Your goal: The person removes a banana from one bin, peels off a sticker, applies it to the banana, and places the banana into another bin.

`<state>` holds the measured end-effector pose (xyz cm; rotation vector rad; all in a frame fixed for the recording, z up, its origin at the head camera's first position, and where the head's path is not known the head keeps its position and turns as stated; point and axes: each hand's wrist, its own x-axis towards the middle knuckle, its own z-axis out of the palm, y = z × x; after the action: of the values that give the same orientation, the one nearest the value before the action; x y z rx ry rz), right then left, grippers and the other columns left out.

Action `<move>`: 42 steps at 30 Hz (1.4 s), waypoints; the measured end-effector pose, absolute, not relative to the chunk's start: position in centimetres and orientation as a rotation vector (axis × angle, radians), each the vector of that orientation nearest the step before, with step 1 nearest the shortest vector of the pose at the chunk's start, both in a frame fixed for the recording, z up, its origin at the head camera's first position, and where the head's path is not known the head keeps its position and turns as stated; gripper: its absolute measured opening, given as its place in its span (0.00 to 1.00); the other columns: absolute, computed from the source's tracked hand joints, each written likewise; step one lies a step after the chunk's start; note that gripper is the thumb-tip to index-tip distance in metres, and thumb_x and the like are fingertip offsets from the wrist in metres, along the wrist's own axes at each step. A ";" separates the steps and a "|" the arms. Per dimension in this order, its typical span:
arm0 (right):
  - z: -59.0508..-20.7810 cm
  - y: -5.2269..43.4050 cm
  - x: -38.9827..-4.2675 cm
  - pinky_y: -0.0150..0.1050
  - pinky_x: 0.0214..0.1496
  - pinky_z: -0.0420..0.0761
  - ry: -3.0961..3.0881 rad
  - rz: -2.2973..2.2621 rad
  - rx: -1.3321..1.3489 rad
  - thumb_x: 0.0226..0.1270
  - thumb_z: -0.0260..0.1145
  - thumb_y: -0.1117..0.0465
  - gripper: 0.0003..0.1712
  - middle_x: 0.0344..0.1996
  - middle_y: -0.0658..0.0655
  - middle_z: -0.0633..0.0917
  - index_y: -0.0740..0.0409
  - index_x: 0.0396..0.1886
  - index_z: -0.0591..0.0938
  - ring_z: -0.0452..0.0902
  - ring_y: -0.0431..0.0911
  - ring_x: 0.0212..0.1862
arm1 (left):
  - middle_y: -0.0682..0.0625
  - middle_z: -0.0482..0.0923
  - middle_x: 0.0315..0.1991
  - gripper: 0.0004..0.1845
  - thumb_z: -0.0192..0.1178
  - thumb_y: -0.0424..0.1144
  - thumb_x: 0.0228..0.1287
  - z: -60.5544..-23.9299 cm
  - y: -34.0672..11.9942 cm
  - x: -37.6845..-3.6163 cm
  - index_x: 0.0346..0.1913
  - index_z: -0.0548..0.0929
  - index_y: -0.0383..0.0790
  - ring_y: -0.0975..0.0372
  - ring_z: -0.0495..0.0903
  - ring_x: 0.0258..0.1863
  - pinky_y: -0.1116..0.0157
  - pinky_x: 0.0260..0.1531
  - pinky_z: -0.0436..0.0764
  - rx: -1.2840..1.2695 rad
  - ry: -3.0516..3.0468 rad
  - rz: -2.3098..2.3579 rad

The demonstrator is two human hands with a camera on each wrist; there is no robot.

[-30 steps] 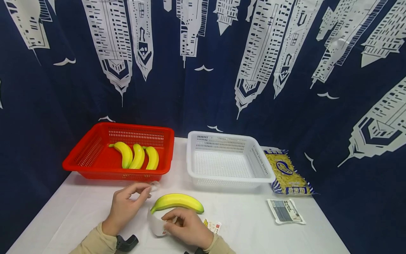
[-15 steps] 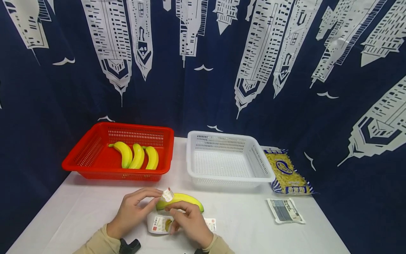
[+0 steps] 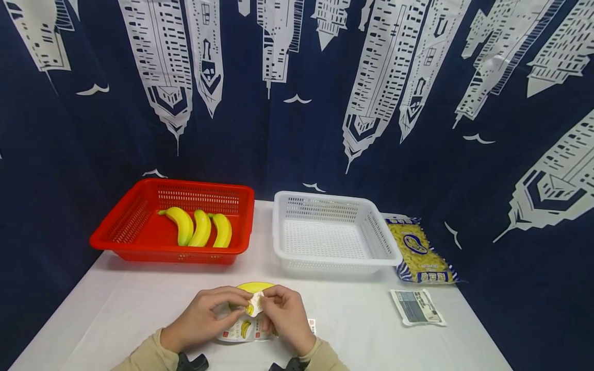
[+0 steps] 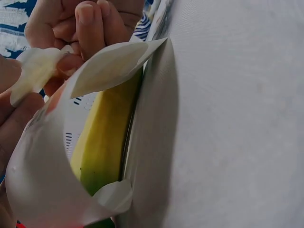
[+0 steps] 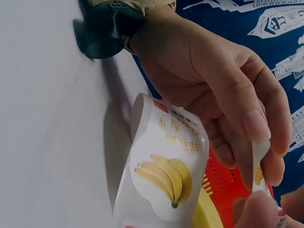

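A: What are the hands busy with?

B: A small sticker (image 3: 254,303) showing a banana. Both hands pinch it together at the near middle of the desk (image 3: 116,304): the left hand (image 3: 204,317) and the right hand (image 3: 289,319) meet at their fingertips, clamped on the sticker, just above a curled sheet of banana labels (image 3: 243,330).

A: And the fruit itself?

B: One banana (image 3: 254,286) lies on the desk right behind the hands, touching the label sheet; the left wrist view shows its yellow side (image 4: 107,137) against the white backing.

A: How far along does it look?

B: My judgement: the sticker is peeled off the sheet but not yet on the banana, whose visible peel bears no label. Three bananas (image 3: 200,229) lie side by side in the red basket (image 3: 139,242) at the far left; the white basket (image 3: 385,252) to its right holds nothing.

A: Are those three labelled?

B: Too small to tell. Most of the near banana is hidden by the hands as well.

A: Anything else around?

B: A packet of macaroni (image 3: 419,251) just right of the white basket, and a small flat printed packet (image 3: 417,307) nearer on the right; its print is unreadable. The wrist cameras are cut off at the frame's bottom edge.
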<state>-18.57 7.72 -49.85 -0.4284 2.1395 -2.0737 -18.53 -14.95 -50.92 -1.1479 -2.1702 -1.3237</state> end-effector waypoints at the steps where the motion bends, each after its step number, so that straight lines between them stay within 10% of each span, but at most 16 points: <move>1: -49.9 7.7 -18.6 0.28 0.14 0.72 2.165 -2.067 -0.438 0.71 0.62 0.70 0.08 0.14 0.57 0.79 0.74 0.42 0.82 0.73 0.37 0.12 | 0.52 0.87 0.53 0.19 0.72 0.27 0.61 -50.9 -15.0 -18.5 0.51 0.87 0.52 0.62 0.85 0.55 0.73 0.60 0.77 -1.155 -2.165 -1.318; 7: -50.0 7.9 -18.7 0.31 0.12 0.74 2.252 -2.042 -0.501 0.75 0.61 0.68 0.08 0.16 0.74 0.80 0.70 0.38 0.83 0.72 0.38 0.11 | 0.52 0.87 0.53 0.21 0.70 0.24 0.59 -51.0 -14.9 -18.6 0.50 0.87 0.51 0.61 0.85 0.54 0.72 0.59 0.78 -1.167 -2.148 -1.323; 27: -50.0 8.0 -18.4 0.44 0.23 0.85 2.229 -2.150 -0.725 0.74 0.68 0.61 0.11 0.26 0.75 0.85 0.66 0.43 0.87 0.82 0.42 0.19 | 0.68 0.85 0.35 0.16 0.78 0.34 0.56 -51.4 -13.9 -18.8 0.45 0.87 0.53 0.74 0.82 0.33 0.65 0.32 0.81 -0.610 -2.243 -1.271; 33: -50.1 7.9 -18.5 0.35 0.24 0.83 2.482 -2.115 -0.874 0.71 0.71 0.62 0.07 0.46 0.61 0.87 0.58 0.43 0.90 0.79 0.38 0.23 | 0.68 0.85 0.33 0.15 0.77 0.34 0.57 -51.5 -13.8 -18.8 0.38 0.87 0.60 0.72 0.83 0.33 0.66 0.32 0.79 -0.612 -2.214 -1.311; 42: -50.3 8.0 -19.4 0.28 0.24 0.74 2.789 -2.054 -0.893 0.65 0.75 0.63 0.11 0.31 0.48 0.87 0.49 0.46 0.89 0.72 0.34 0.26 | 0.72 0.82 0.30 0.12 0.79 0.42 0.56 -50.5 -13.3 -19.1 0.34 0.84 0.63 0.70 0.80 0.33 0.63 0.35 0.75 -0.510 -2.337 -1.323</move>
<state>-19.37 8.02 -50.33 -0.8929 2.7888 -2.0540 -19.11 -13.28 -50.52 -0.5105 -2.3373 -1.3229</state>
